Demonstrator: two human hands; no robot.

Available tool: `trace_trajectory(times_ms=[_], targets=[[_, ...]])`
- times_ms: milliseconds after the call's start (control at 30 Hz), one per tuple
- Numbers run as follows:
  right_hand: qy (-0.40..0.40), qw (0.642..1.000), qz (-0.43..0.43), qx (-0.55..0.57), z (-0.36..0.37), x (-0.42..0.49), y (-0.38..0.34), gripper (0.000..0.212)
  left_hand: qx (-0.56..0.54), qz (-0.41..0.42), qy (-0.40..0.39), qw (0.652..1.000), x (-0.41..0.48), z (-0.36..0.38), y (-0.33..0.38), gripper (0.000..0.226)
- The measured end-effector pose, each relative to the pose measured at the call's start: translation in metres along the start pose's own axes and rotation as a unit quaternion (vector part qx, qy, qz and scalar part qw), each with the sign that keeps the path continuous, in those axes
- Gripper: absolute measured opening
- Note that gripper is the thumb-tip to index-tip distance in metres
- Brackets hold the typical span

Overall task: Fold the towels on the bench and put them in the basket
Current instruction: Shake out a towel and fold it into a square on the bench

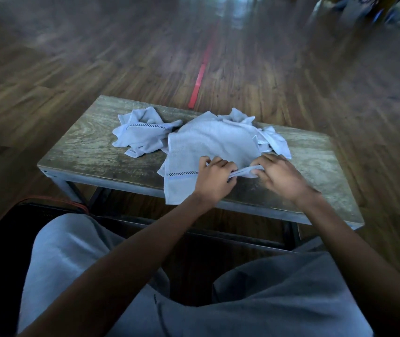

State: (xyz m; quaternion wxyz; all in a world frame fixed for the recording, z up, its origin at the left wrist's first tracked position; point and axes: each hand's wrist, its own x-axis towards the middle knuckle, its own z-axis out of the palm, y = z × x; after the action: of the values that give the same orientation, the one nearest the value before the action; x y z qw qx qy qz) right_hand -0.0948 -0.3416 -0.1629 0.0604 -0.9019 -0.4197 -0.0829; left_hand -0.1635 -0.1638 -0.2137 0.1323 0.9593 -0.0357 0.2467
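- I am gripping the front towel (208,142) with both hands; my left hand (214,181) is curling its fingers round the bunched near hem, and my right hand (284,177) is pinching the same rope-like twist just beside it.
- The front towel is pale, soft terry cloth with a dark checkered band running near one hem. It is lying mostly flat at the middle of the bench (84,147), and its left corner is hanging over the near edge.
- The bench top is worn, grey-brown wood with visible grain, rectangular, sitting on a dark metal frame.
- A second towel (140,135), of the same cloth and band, is lying crumpled toward the far left corner, touching the front towel.
- A third towel (274,142) is lying rumpled toward the far edge, partly covered by the front towel.
- A dark basket (72,203) with an orange rim is showing below the bench's near left corner, mostly hidden by my knee; its contents cannot be told.
- My grey trousers (72,251) are filling the lower view.
- A red tape strip (200,79) is running across the plank floor (72,69) beyond the far edge.
- The far background is blurred.
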Motion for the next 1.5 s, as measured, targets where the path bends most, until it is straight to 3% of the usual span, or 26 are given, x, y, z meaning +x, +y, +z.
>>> trace_trajectory(times_ms=[100,233,433,533,667,867,1033,1233,1400,1500], targets=[[-0.059,0.998,-0.011,-0.025,-0.022,0.006,0.007,0.021,0.046,0.001,-0.073,0.996,0.008,-0.014,-0.010,0.020],[-0.097,0.995,0.017,0.003,-0.049,0.024,0.020,0.015,0.092,-0.008,-0.101,0.991,0.017,-0.038,-0.037,0.023],[-0.050,0.996,0.073,0.010,-0.107,0.057,0.032,0.014,0.115,-0.044,-0.112,0.986,0.062,-0.114,-0.084,0.020],[-0.011,0.997,0.078,-0.012,-0.152,0.075,0.033,0.018,0.202,-0.027,-0.084,0.975,0.095,-0.165,-0.095,0.026],[0.052,0.994,0.091,-0.008,-0.213,0.094,0.032,0.017,0.282,-0.020,-0.055,0.958,0.131,-0.227,-0.106,0.014],[0.092,0.989,0.104,0.041,-0.297,0.105,0.026,0.011,0.218,-0.039,0.022,0.975,0.173,-0.320,-0.094,0.022],[0.039,0.993,0.083,0.071,-0.342,0.094,0.022,0.025,0.158,-0.001,0.090,0.983,0.183,-0.364,-0.082,0.025],[0.033,0.993,0.087,0.071,-0.360,0.081,0.028,0.007,0.142,0.036,0.096,0.985,0.188,-0.372,-0.083,0.021],[0.027,0.989,0.105,0.101,-0.354,0.071,0.031,0.006,0.118,0.047,0.054,0.990,0.184,-0.358,-0.087,0.021],[-0.019,0.986,0.111,0.122,-0.348,0.063,0.032,0.008,0.087,0.053,0.024,0.995,0.177,-0.349,-0.086,0.017]])
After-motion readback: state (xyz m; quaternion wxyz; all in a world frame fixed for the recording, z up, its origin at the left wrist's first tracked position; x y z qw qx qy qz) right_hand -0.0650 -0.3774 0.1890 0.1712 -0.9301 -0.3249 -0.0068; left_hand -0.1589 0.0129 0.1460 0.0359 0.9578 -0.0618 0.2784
